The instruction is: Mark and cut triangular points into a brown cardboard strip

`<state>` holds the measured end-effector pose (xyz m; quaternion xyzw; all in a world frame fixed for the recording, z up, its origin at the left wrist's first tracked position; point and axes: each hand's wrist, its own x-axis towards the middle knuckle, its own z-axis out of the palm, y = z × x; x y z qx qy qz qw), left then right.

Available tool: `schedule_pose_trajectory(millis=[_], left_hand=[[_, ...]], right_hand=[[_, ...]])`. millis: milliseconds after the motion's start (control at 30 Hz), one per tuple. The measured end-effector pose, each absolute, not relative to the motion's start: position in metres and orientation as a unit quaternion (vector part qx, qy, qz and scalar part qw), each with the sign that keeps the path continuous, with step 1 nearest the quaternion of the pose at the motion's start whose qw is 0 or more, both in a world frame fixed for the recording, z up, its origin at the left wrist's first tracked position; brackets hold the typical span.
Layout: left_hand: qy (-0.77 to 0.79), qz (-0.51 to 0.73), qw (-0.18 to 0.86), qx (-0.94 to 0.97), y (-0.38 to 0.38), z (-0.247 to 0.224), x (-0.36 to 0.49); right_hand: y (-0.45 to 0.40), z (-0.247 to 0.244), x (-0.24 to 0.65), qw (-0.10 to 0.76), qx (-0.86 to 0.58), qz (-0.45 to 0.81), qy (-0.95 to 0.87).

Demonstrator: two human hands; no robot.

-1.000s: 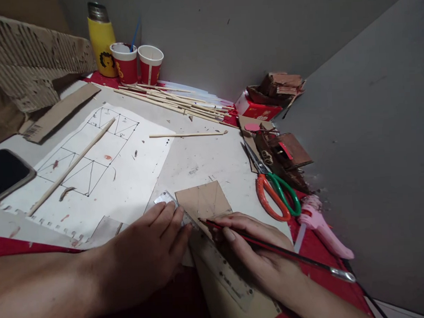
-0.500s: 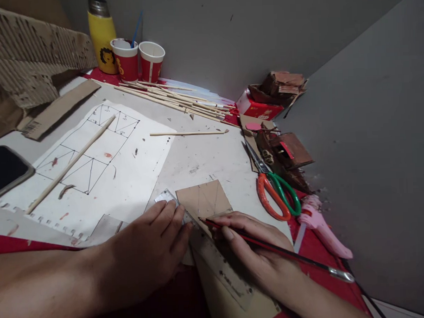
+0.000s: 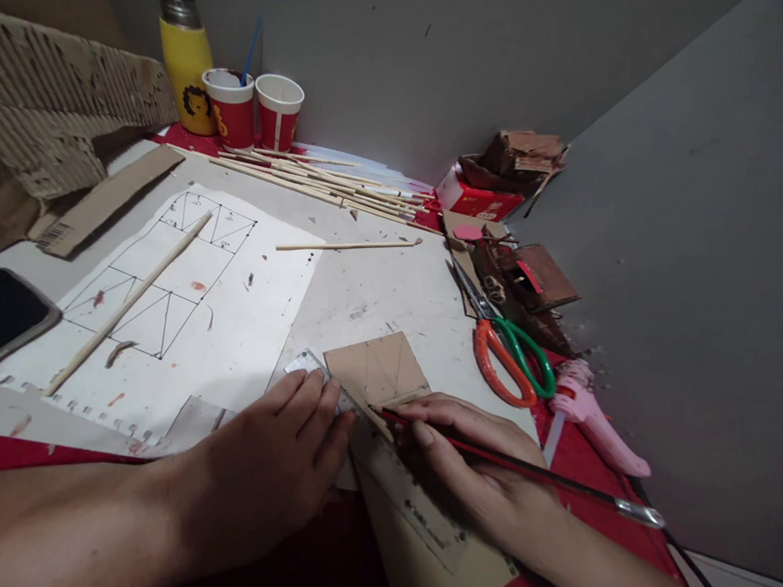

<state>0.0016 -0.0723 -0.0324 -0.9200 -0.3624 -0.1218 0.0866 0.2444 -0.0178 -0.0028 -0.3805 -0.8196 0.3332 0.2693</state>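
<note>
A clear ruler (image 3: 408, 490) lies slantwise over a brown cardboard piece (image 3: 374, 363) that bears thin pencil lines. My left hand (image 3: 275, 460) presses on the ruler's upper end, its fingers bent and close together. In my right hand (image 3: 474, 462) is a red and black pencil (image 3: 532, 470), its tip touching the cardboard beside the ruler's edge. The lower part of the cardboard runs under the ruler and is partly hidden by my right hand. Left of my hands lies a white sheet (image 3: 257, 307) with a drawn truss-like figure and a wooden stick (image 3: 128, 307) across it.
Scissors (image 3: 506, 358) and a pink glue gun (image 3: 592, 419) lie at the right. Several thin sticks (image 3: 323, 184), two paper cups (image 3: 280, 109) and a yellow bottle (image 3: 191, 74) stand or lie at the back. A phone (image 3: 13, 315) is at the left.
The pencil's tip has shifted very slightly right and down along the ruler, and its back end has moved right and down. My left hand stays on the ruler.
</note>
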Motion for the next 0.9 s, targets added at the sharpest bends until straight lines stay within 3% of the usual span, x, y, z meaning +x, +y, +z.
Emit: schedule_pose_trajectory(millis=[900], left_hand=[[-0.360, -0.138, 0.089, -0.918, -0.072, -0.035, 0.000]], right_hand=[[-0.020, -0.014, 0.251, 0.270, -0.424, 0.384, -0.775]])
